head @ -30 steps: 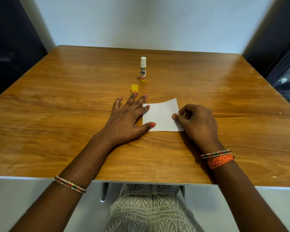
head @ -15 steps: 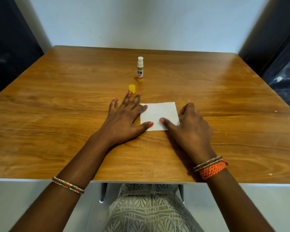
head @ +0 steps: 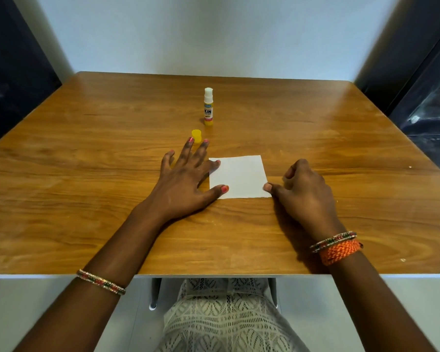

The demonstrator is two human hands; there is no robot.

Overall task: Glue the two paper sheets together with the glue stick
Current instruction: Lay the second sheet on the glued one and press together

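The white paper (head: 238, 177) is lying flat near the middle of the wooden surface (head: 87, 174), looking like a single square; whether two sheets are stacked there cannot be told from the head view. The left hand (head: 186, 179) is resting palm down with fingers spread, its grip open; its thumb and forefinger tips are pressing on the left edge of the paper while the rest of the hand is lying on the wood beside it. The right hand (head: 306, 189) is sitting at the paper's right edge with its fingers curled loosely inward, closed on nothing, and its thumb tip is touching the sheet's lower right corner.

Beyond the left hand's fingertips, the small yellow cap (head: 196, 136) is standing on the wood, just touching or just short of the middle fingertips. Farther back, the glue stick (head: 208, 107) is standing upright and uncapped, its white glue tip showing above a yellow and white label, well apart from the paper.

Beaded bangles (head: 101, 282) are circling the left forearm, and an orange woven band (head: 339, 251) with beaded bangles is sitting on the right wrist. A white lace garment (head: 226, 316) is showing below the near edge of the surface.
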